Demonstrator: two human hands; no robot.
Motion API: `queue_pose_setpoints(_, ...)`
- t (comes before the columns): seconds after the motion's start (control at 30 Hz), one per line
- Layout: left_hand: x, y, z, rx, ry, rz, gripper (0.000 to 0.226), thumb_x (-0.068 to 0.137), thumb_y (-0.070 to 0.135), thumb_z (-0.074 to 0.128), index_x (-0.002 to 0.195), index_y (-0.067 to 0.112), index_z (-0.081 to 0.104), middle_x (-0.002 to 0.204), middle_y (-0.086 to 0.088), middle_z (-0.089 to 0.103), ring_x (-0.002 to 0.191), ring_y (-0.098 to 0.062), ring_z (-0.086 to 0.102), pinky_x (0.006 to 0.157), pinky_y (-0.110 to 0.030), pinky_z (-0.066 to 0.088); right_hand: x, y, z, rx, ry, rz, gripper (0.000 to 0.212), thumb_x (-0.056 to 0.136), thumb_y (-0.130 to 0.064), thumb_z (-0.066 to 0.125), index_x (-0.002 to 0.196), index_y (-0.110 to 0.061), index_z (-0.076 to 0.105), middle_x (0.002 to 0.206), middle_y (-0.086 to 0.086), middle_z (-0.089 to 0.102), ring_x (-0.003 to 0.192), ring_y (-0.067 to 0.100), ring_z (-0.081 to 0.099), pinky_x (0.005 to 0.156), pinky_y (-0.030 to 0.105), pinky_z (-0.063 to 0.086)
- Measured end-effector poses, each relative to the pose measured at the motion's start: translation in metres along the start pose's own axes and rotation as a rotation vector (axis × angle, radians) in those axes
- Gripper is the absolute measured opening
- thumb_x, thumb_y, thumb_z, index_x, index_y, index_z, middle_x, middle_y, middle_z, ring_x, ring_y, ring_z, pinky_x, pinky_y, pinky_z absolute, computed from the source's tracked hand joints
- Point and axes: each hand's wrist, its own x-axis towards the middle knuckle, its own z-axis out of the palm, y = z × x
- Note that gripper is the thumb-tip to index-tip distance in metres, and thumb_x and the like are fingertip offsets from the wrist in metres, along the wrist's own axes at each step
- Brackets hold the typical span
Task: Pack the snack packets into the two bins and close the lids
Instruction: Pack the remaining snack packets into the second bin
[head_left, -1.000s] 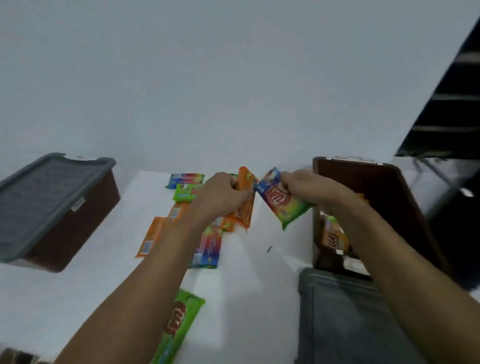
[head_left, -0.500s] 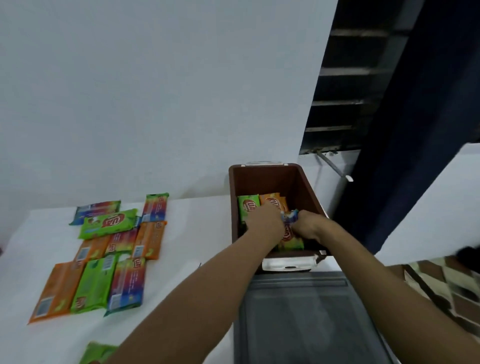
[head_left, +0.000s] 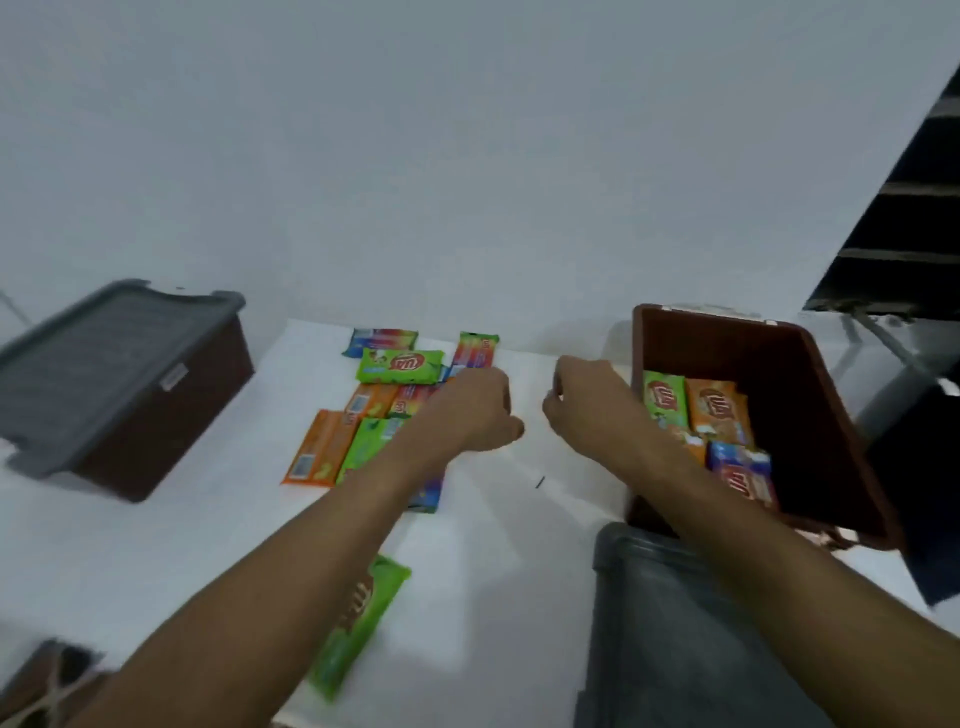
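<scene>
An open brown bin (head_left: 810, 374) stands at the right with several packets inside, among them a green one (head_left: 665, 400), an orange one (head_left: 716, 408) and a blue one (head_left: 740, 467). Its grey lid (head_left: 670, 634) lies in front of it. At the left a second brown bin (head_left: 171, 431) stands with its grey lid (head_left: 98, 358) on. Several snack packets (head_left: 400, 366) lie in a group on the white table. My left hand (head_left: 467, 410) hovers over the group's right side, fingers curled and empty. My right hand (head_left: 582, 402) is beside the open bin, empty, fingers loosely bent.
A lone green packet (head_left: 363, 618) lies near the table's front edge, partly under my left forearm. The white table (head_left: 498, 519) meets a pale wall at the back. A dark louvred window (head_left: 904, 208) is at the far right.
Both hands carried packets into the right bin, let them go, and have come back left over the table empty. The view swung right and back again.
</scene>
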Motion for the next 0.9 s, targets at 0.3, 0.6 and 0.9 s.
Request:
queue_pose_setpoints(0.3, -0.092, -0.122, 0.023, 0.160, -0.596, -0.452, 0.100, 0.064, 0.055, 0.083, 0.138, 0.001, 0.043, 0.121, -0.006, 0.059, 0.085, -0.024, 0.062, 0.063, -0.028, 0.051, 0.020, -0.099, 0.147, 0.223, -0.305, 0.198, 0.099, 0.080, -0.048, 0.068, 0.149, -0.006, 0.011, 0.148, 0.020, 0.030, 0.134, 0.037, 0.035, 0.106, 0.043, 0.036)
queue_pose_setpoints(0.6, -0.085, -0.140, 0.030, 0.023, -0.385, -0.383, 0.060, 0.064, 0.044, 0.084, 0.110, 0.011, 0.066, 0.103, -0.004, 0.067, 0.082, -0.020, 0.064, 0.066, -0.029, 0.054, 0.023, -0.096, 0.159, 0.440, -0.369, 0.416, 0.083, 0.067, -0.023, 0.084, 0.131, -0.008, 0.032, 0.126, 0.017, 0.051, 0.118, 0.032, 0.052, 0.098, 0.040, 0.049)
queue_pose_setpoints(0.9, -0.001, -0.064, -0.029, -0.427, -0.104, -0.214, 0.033, 0.073, 0.032, 0.075, 0.098, 0.012, 0.067, 0.090, -0.009, 0.074, 0.079, -0.025, 0.072, 0.058, -0.032, 0.058, 0.023, -0.042, 0.042, 0.988, -0.130, 0.280, 0.024, 0.075, 0.009, 0.061, 0.074, -0.015, 0.059, 0.076, 0.005, 0.066, 0.076, 0.024, 0.065, 0.070, 0.035, 0.058)
